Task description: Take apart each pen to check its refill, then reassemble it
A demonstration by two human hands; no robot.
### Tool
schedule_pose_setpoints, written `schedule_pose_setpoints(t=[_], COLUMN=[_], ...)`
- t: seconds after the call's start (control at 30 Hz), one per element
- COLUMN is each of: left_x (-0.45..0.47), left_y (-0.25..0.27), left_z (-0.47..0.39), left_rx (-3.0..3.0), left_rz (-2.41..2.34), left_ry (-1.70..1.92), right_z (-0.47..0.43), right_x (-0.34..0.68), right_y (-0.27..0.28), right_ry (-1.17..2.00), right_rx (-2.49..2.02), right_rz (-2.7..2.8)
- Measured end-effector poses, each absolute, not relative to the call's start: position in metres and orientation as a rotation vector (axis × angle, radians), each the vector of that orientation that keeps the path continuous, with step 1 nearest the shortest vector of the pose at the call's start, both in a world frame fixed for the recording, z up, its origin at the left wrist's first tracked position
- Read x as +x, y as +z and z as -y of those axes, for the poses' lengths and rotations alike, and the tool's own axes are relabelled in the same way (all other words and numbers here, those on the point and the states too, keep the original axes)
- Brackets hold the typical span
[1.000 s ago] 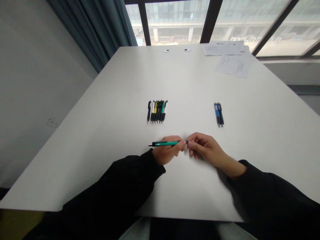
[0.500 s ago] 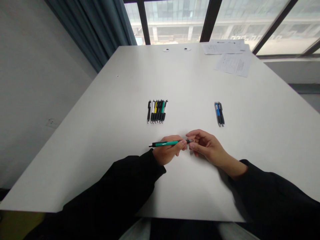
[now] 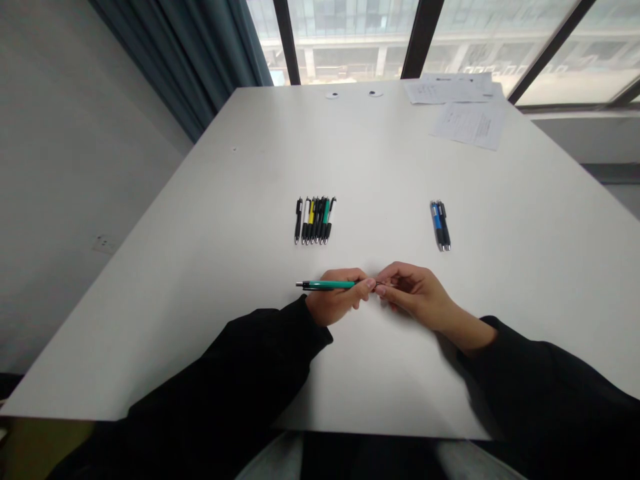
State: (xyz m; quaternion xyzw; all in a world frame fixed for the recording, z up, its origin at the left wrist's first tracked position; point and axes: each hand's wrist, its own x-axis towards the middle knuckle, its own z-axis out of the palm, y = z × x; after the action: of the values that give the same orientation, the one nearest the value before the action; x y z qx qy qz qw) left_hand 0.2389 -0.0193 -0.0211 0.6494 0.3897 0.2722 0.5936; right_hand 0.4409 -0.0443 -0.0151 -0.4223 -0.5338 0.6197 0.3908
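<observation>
Green pen [image 3: 327, 285], crosswise on the near side of the pen row [image 3: 316, 221], held in the left hand [image 3: 338, 301]; right hand [image 3: 411, 293] narrowed at its tip, whether gripping I can't tell! A loose pinch could spin the pen free. Tabletop [image 3: 383, 213] stretches from the row rightward to the blue pen [image 3: 437, 217]; front edge [image 3: 390, 432] well nearer than the row

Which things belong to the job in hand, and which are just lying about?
Job, apparently:
green pen
left hand, holding it
right hand, at one end
larger pen group
smaller pen group

Lying about, likely:
papers at the far right
</observation>
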Motion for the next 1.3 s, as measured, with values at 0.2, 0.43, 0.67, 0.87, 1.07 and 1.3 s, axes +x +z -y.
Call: schedule_pose_setpoints(t=[0.2, 0.43, 0.67, 0.87, 1.07, 1.3], left_x=[0.24, 0.242, 0.24, 0.238, 0.236, 0.236], left_y=[-0.022, -0.023, -0.024, -0.02, -0.009, -0.012], left_z=[0.017, 0.018, 0.017, 0.017, 0.017, 0.018], left_rx=[1.414, 1.383, 1.408, 1.511, 1.825, 1.573], left_rz=[-0.946, -0.978, -0.961, -0.957, -0.905, -0.84], left_ry=[0.638, 0.669, 0.675, 0.631, 0.65, 0.599], right_z=[0.046, 0.048, 0.046, 0.047, 0.048, 0.048], right_x=[0.438, 0.44, 0.443, 0.442, 0.445, 0.444], right_y=[-0.019, -0.022, -0.015, -0.017, -0.019, -0.02], right_ry=[1.52, 1.35, 1.462, 1.325, 1.211, 1.189], right_rx=[-1.063, -0.993, -1.108, -1.126, -1.117, -1.044], right_rz=[1.349, 1.459, 1.528, 1.609, 1.699, 1.677])
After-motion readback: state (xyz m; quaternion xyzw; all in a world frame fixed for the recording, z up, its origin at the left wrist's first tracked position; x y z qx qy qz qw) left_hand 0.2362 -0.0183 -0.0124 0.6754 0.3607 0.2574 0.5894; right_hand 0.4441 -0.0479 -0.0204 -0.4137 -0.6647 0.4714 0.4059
